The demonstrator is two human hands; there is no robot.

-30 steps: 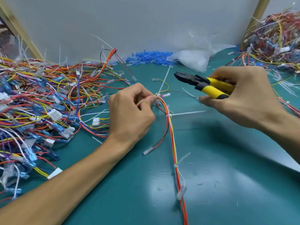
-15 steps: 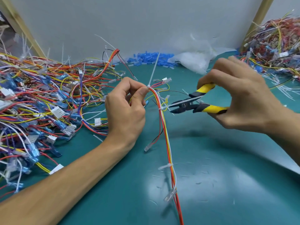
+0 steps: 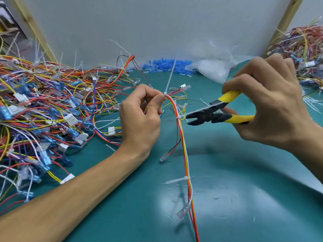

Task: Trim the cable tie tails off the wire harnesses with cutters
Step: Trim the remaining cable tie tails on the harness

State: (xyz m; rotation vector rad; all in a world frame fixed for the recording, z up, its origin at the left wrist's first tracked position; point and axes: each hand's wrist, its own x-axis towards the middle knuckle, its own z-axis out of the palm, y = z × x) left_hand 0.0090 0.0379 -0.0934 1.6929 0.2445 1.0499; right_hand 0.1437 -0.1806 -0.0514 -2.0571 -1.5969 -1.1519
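Left hand (image 3: 139, 119) pinches red-yellow-white wire harness (image 3: 181, 137) | right hand (image 3: 272, 105) grips yellow-handled cutters (image 3: 209, 116), blades apart | three white plastic tails (image 3: 170, 75) uncut (heap (image 3: 43, 110) waiting)

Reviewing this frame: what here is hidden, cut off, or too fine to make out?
All in the head view:
1. Whether the cutters touch the middle tie tail: too thin to tell.
2. The lower end of the harness: cut off by the bottom edge.
3. Cutter handle ends: covered by the right hand.
4. The harness stretch inside the left hand: hidden by its curled fingers.
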